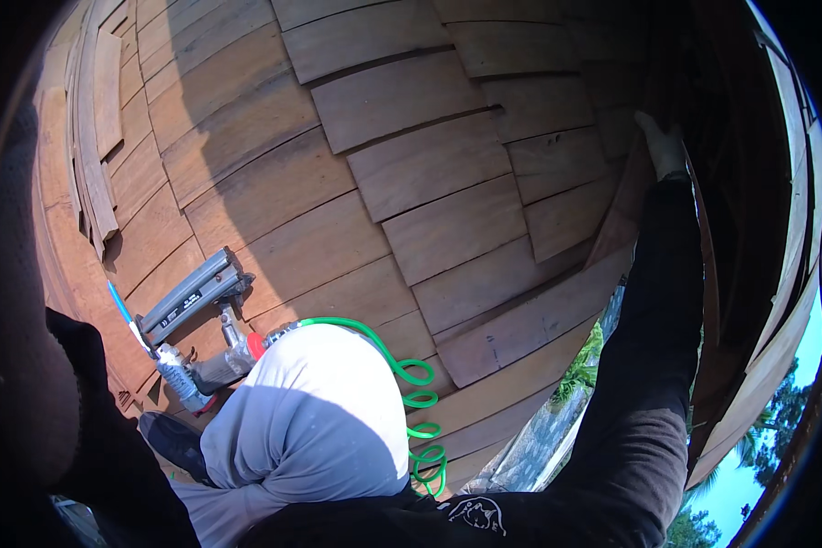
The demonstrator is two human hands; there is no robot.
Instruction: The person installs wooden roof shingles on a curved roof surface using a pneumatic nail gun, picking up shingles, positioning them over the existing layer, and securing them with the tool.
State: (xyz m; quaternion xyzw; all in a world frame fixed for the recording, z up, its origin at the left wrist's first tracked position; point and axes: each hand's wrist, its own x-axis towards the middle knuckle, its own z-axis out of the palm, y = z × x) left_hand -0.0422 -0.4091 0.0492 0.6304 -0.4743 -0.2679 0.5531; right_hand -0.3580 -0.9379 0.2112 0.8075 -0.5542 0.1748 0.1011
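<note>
My right arm, in a black sleeve, reaches far up on the right. At its end my right hand [664,148], in a pale glove, rests against dark wooden boards in shadow. Its thumb side stands apart, while the other fingers are mostly lost in the dark. A narrow slanting board [619,215] lies right beside that wrist. On the left a black sleeve and a blurred dark shape come close to the camera; no left hand can be made out. Left of my grey-clad knee [315,402] lies an air nailer [196,297] with a grey magazine.
Overlapping wooden shingles [429,164] cover the sloping surface. A green coiled hose [418,399] runs from the nailer around my knee. A clear plastic bottle [181,376] and a blue pen-like stick [119,300] lie beside the nailer. Loose wood strips [96,183] are stacked at far left.
</note>
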